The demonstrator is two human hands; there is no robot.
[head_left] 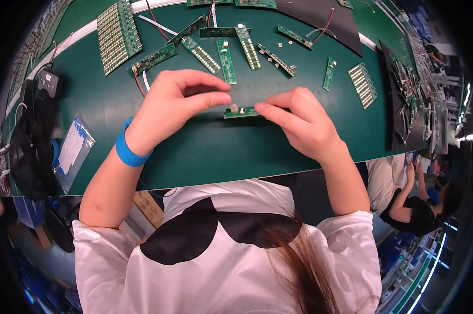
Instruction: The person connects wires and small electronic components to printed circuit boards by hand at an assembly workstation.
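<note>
The right hand [304, 125] is closed in a pinch, thumb and forefinger meeting on the right end of a small green circuit board [241, 113]. The board lies crosswise in front of the person, between the two hands, with pale connectors on its upper side; whether it also rests on the green tabletop [220, 162] is hard to tell. The left hand [168, 102] is partly open: its thumb and forefinger are parted, with a gap between their tips, just beside the board's left end, and nothing shows between them. A blue band [129, 147] circles the left wrist.

Just beyond the hands, a narrow green board [226, 63] and a board with rows of pale components [248, 48] lie on the tabletop. Farther out are a large panel [116, 39] at far left, a smaller panel [362, 85] at right, and a clear bag [75, 152] near the left edge.
</note>
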